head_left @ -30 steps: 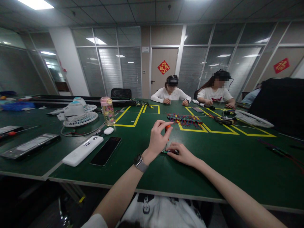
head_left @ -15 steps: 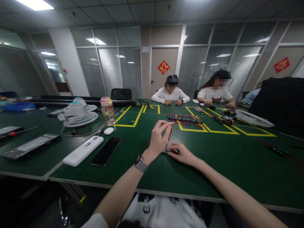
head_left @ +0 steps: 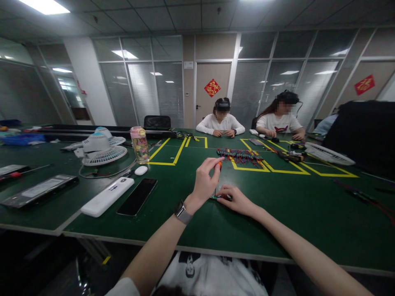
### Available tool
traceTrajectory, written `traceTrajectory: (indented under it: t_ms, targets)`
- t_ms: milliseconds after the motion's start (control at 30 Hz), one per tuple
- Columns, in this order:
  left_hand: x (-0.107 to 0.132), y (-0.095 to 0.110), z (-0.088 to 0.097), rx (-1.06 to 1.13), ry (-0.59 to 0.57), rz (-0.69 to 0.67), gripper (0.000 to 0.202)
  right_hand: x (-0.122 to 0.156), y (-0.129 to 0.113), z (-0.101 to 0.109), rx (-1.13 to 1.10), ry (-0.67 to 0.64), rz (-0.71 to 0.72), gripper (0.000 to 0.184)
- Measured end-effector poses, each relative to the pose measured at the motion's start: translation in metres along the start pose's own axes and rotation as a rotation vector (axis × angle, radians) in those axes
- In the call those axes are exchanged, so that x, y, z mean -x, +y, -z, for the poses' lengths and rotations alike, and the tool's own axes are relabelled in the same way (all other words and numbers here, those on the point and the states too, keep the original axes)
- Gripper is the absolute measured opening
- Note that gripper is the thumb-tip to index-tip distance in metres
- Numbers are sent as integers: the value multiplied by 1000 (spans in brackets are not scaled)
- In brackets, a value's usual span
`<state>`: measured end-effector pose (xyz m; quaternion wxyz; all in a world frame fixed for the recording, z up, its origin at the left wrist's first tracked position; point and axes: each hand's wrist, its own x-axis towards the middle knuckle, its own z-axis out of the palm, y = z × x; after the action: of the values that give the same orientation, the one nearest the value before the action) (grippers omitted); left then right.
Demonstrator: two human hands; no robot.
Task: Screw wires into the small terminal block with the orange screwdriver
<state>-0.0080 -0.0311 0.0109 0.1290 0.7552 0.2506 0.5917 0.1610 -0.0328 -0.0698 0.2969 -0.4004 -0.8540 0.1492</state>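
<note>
My left hand point(head_left: 204, 180), with a watch on its wrist, is closed around the handle of a screwdriver point(head_left: 220, 165). The tool has an orange top and stands nearly upright, its thin shaft pointing down. Below it, a small green circuit board point(head_left: 213, 197) lies on the table, mostly covered by fingers. My right hand point(head_left: 237, 200) rests on the tabletop with its fingertips closed on the board's right side. Something dark shows under those fingers, too small to make out. Whether the screwdriver's tip touches a screw cannot be seen.
Beyond my hands lies a row of small boards with red and blue wires point(head_left: 240, 156). To the left are a phone point(head_left: 137, 197), a white power bank point(head_left: 108, 196), a bottle point(head_left: 140, 146) and a fan point(head_left: 103, 150). Two people sit across the green table point(head_left: 185, 234).
The fingers of my left hand have curled in and dropped slightly around the screwdriver's handle. My right hand and the circuit board stay in place.
</note>
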Motion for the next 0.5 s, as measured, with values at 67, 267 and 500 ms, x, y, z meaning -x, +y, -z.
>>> traceTrajectory:
  t_ms: [67, 267, 500]
  targets:
    - [0, 0, 0, -39, 23, 18, 19, 0, -1, 0, 2, 1, -3, 19]
    - [-1, 0, 1, 9, -31, 64, 27, 1, 0, 1, 4, -8, -6, 19]
    - [0, -3, -2, -7, 2, 61, 24, 0, 2, 0, 26, -15, -2, 19]
